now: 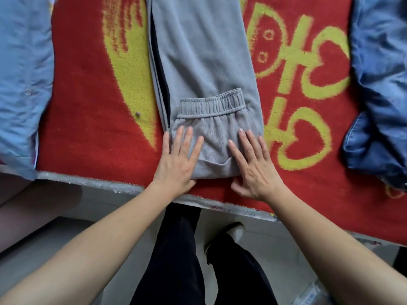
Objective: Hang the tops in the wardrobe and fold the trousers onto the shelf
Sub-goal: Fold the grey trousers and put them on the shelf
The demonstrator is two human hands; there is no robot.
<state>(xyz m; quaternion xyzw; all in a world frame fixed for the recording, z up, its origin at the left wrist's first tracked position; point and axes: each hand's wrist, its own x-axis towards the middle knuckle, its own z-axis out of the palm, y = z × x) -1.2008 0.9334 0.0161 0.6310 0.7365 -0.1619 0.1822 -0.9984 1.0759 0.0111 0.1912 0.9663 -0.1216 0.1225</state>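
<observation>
Head view: the trouser-folding step is in hand. The grey trousers (204, 62) lie on the red blanket (88, 95), waistband end folded over. Left hand (179, 160) and right hand (253, 166) press flat on that fold, each grip open, holding nothing. Next, probably another fold away from the hands.

left hand (176, 166) flat, right hand (256, 167) flat, fingers spread

Grey trousers (198, 62) flat lengthwise, elastic waistband end folded over onto legs.
</observation>
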